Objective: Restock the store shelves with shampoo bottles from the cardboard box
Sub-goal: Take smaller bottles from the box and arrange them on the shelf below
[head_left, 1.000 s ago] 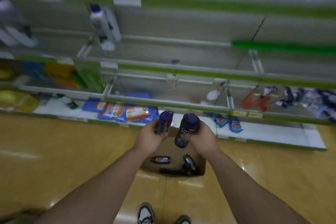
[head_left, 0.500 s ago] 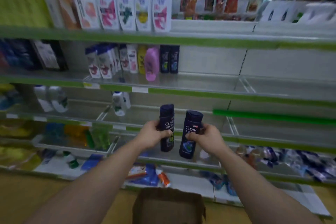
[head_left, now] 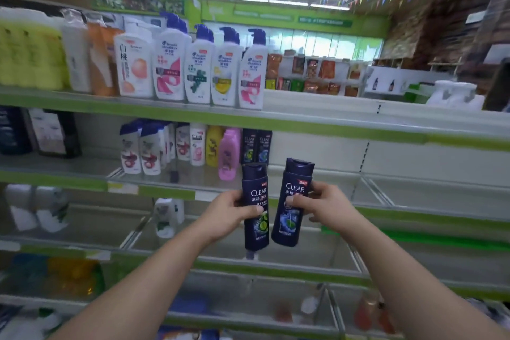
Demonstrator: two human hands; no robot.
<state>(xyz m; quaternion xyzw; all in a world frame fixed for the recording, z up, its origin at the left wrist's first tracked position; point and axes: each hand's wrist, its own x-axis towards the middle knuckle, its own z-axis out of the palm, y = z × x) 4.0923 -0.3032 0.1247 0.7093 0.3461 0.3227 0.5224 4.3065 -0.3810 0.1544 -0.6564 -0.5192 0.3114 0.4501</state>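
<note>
Two dark blue shampoo bottles are held side by side in front of the store shelves, both roughly upright with caps pointing up and labels facing the camera. The left bottle (head_left: 255, 207), with a green picture on its label, stands almost straight. The right bottle (head_left: 293, 201), with a blue picture, leans slightly, its cap tipped to the right. Their lower ends nearly touch.

The left hand (head_left: 229, 214) is wrapped around the middle of the left bottle, thumb across the label. The right hand (head_left: 325, 205) grips the middle of the right bottle the same way.

Both bottles hang in the air just in front of the green front edge of the second shelf (head_left: 414, 211). On that shelf, behind the held bottles, two matching dark bottles (head_left: 256, 146) stand upright against the back wall, beside one pink bottle (head_left: 229, 153) and one yellow bottle (head_left: 214, 145). To their right the shelf is bare. On the top shelf (head_left: 331, 130), five white pump bottles (head_left: 209, 69) with blue tops stand in a row.

Compared with half a second earlier, the bottles sit higher against the shelving, the view has tilted upward to take in the ceiling lights, and the cardboard box has dropped out of view.
</note>
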